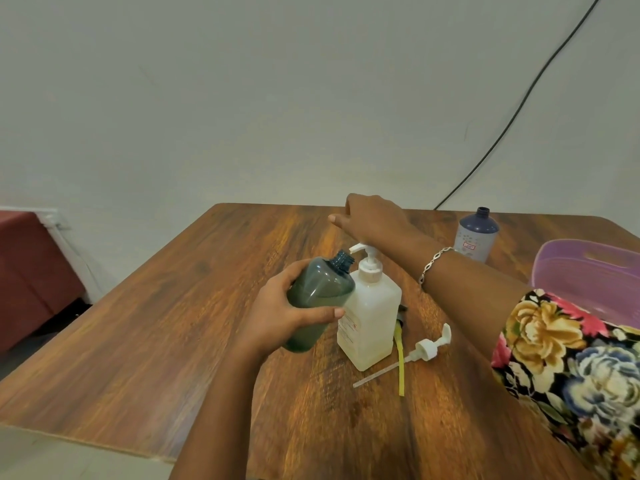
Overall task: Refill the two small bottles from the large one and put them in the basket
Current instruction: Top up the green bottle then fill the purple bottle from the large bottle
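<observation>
My left hand (277, 313) grips a dark green translucent bottle (320, 296), uncapped and tilted with its neck toward the pump nozzle. The large white pump bottle (370, 317) stands upright on the wooden table (173, 323), touching the green bottle. My right hand (374, 216) hovers above and behind the pump head (363, 249), fingers relaxed, holding nothing. A second small bottle (478, 235), dark blue top and pale label, stands uncapped at the far right. The purple basket (585, 271) sits at the right edge, partly hidden by my floral sleeve.
A loose white pump with its long tube (419, 351) lies on the table right of the large bottle. A dark pump with a yellow tube (400, 355) lies beside it. A black cable (512, 116) runs down the wall. A red seat (31, 271) stands at left.
</observation>
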Tool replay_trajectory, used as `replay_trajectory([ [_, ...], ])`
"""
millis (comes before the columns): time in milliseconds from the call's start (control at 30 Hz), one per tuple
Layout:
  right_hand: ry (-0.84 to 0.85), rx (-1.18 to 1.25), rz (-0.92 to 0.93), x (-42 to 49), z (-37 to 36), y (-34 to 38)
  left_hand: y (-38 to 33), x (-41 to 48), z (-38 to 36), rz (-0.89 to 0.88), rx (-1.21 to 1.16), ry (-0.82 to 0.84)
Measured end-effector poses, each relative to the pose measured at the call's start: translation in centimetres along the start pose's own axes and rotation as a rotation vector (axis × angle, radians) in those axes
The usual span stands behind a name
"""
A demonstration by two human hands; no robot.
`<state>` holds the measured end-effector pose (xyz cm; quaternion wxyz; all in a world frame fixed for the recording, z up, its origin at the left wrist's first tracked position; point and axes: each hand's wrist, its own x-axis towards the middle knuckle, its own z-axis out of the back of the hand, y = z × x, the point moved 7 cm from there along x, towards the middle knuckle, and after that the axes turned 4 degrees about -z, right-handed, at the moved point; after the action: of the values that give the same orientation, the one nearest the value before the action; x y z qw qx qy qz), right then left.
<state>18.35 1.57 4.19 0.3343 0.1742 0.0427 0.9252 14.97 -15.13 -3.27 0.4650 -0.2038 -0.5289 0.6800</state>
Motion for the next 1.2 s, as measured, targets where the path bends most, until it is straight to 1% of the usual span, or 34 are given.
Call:
replay_trajectory([
  [233,-0.018,-0.062,0.02,-0.6,-0.6,0.6,-0.1,0.1,-0.4,0.007,0.004,0.009],
  [367,0.029,-0.011,0.004,-0.2,-0.2,0.4,-0.2,-0.1,-0.2,0.006,0.004,0.005],
  [467,0.056,-0.023,-0.006,0.0,0.6,0.3,-0.4,-0.1,0.0,0.008,0.012,0.004],
  [533,0.108,-0.021,-0.017,0.2,0.3,0.2,-0.4,0.0,0.2,0.006,0.013,0.002],
  [667,0.266,0.055,-0.079,0.7,-1.0,0.3,-0.3,0.2,0.2,0.01,0.013,-0.001],
  [900,0.392,0.122,-0.192,-0.4,-1.6,-0.1,-0.4,0.3,0.2,0.005,0.008,0.005],
  [967,0.398,0.087,-0.211,-0.6,-1.8,0.0,-0.6,0.3,0.0,0.01,0.003,0.016],
  [1067,0.33,0.042,-0.237,-0.8,-2.3,-0.2,-0.6,0.2,-0.3,0.001,-0.002,0.024],
  [1200,0.31,0.042,-0.245,-1.3,-2.6,-0.4,-0.3,0.2,-0.5,-0.007,-0.003,0.015],
])
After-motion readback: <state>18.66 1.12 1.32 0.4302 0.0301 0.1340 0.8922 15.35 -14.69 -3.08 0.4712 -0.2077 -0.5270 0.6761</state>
